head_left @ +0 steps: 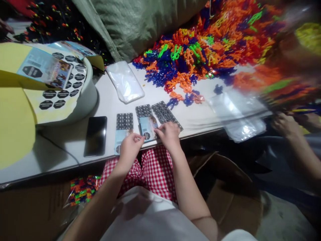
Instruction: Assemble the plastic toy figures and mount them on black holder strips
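Note:
A light-blue printed card [148,124] with a black octagon sticker at its lower left lies near the table's front edge, partly over a sheet of black octagon stickers [143,110]. My left hand [131,147] pinches at the card's lower left corner, thumb and forefinger together. At the card's right edge is my right hand [168,134], its thumb and fingers closed on it. To the left, another light-blue card [121,136] lies by a second dark sticker sheet [124,121]. A third sticker sheet [167,114] slants behind my right hand.
A black phone [95,136] and a stack of clear plastic bags [125,81] lie nearby. At left stands a pale tub [87,97] with yellow sheets on top. Colourful plastic pieces [185,57] heap behind. A co-worker's hand [287,124] is at right, near clear bags [240,115].

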`<state>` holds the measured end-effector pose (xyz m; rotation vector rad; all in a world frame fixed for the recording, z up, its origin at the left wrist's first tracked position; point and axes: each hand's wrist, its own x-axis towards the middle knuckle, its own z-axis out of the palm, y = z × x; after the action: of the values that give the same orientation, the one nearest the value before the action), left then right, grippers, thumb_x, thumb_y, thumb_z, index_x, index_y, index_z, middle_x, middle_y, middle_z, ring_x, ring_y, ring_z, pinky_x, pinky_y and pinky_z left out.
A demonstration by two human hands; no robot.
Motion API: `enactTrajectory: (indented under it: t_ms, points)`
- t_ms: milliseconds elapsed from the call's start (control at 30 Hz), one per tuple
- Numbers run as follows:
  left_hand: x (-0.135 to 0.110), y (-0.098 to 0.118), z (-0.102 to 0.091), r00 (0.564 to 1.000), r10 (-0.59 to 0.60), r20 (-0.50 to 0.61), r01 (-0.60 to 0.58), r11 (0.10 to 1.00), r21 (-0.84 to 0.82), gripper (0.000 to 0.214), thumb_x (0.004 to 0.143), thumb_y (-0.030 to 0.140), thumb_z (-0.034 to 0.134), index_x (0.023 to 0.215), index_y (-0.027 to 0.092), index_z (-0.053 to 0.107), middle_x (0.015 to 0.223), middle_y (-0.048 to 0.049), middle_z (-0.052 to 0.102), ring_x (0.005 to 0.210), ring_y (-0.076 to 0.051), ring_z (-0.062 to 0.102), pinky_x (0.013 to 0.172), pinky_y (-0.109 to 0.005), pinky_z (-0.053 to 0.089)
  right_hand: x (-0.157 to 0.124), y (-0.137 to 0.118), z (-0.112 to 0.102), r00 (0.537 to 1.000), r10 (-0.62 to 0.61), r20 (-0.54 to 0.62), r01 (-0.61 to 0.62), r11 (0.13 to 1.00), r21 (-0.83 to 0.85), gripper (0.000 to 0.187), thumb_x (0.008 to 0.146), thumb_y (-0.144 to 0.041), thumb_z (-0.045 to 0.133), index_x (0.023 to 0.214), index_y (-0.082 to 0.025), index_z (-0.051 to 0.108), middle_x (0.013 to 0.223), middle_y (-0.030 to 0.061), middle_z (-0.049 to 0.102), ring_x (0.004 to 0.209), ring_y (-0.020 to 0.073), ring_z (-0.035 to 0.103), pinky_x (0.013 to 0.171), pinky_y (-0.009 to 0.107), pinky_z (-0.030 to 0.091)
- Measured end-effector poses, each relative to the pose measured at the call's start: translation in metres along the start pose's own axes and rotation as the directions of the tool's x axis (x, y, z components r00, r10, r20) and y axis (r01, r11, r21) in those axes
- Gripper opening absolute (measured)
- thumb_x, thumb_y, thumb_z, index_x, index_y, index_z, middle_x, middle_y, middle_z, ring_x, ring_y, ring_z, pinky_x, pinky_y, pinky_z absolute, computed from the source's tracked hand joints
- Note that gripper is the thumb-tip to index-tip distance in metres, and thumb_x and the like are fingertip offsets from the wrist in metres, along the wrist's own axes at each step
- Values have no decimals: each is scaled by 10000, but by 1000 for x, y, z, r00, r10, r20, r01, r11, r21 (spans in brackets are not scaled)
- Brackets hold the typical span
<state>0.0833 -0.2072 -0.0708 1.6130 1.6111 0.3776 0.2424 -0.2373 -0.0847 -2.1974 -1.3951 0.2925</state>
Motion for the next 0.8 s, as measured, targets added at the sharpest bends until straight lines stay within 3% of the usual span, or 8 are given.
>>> enactTrajectory:
  t_ms: [467, 800]
  points:
    - [4, -5, 0, 997, 61, 39, -64, 994, 93, 235, 720, 410, 558, 707, 185, 624, 615, -6, 601, 554, -129, 512, 508, -216, 309, -1, -3, -2, 999, 26, 47, -27, 1000, 9, 183, 766, -381, 621, 743, -200, 601, 893, 72, 585, 909, 265, 449, 772, 387, 305]
    - [4, 5, -4, 998, 28, 55, -40, 975, 219, 227, 721, 413, 559, 686, 198, 626, 626, -7, 606, 551, -144, 514, 487, -231, 263, -2, -2, 1, 999, 32, 30, -32, 999, 14, 172, 764, -370, 630, 734, -203, 602, 891, 72, 587, 920, 262, 459, 791, 390, 318]
